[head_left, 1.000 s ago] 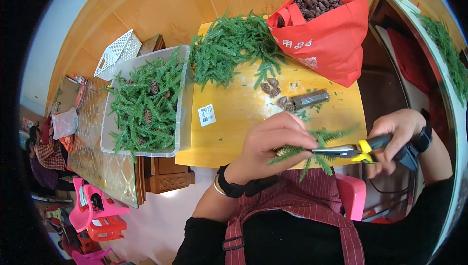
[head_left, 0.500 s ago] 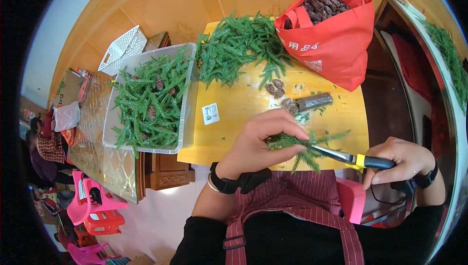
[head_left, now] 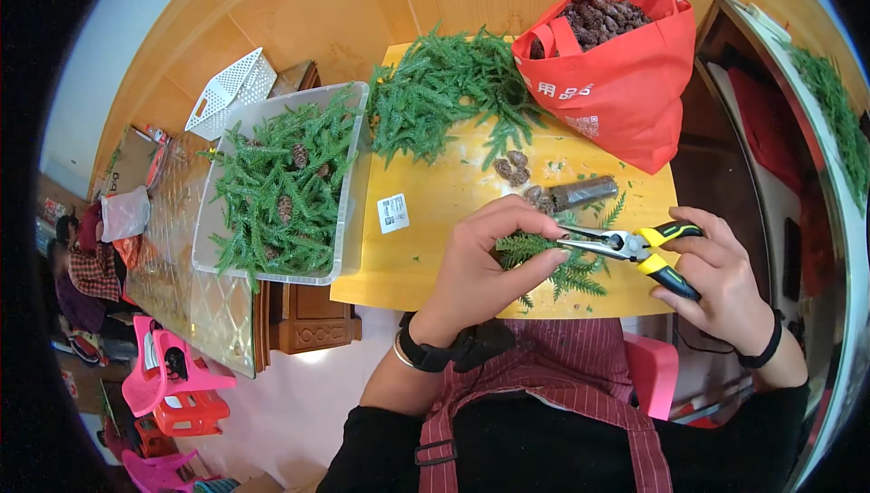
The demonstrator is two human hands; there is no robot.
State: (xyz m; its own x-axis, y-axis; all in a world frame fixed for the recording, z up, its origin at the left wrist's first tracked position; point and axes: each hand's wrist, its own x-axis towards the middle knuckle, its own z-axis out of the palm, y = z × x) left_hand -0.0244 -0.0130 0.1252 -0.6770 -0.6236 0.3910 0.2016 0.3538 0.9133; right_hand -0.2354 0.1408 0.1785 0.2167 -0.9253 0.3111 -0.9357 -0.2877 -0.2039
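Between thumb and fingers, my left hand (head_left: pixel 494 253) pinches a green artificial pine sprig (head_left: pixel 578 277) over the front of the yellow table. My right hand (head_left: pixel 725 280) holds long-nose pliers (head_left: pixel 625 244) with black and yellow handles. Their handles are spread, and the jaws reach to the sprig's stem at my left fingertips. Whether the jaws grip the stem, I cannot tell. Just beyond my hands lie several brown pine cones (head_left: pixel 512 168) and a dark bundle in clear wrapping (head_left: pixel 584 191).
A clear plastic bin (head_left: pixel 353 221) of green sprigs with pine cones stands left. Loose pine sprigs (head_left: pixel 444 85) pile up at the table's back. A red bag (head_left: pixel 625 85) full of pine cones stands back right. A white label (head_left: pixel 392 213) lies on the yellow table (head_left: pixel 390 266).
The pliers have turned and their handles have spread apart. My right hand has moved up and slightly left, with its fingers changed on the handles. My left hand still pinches the sprig.
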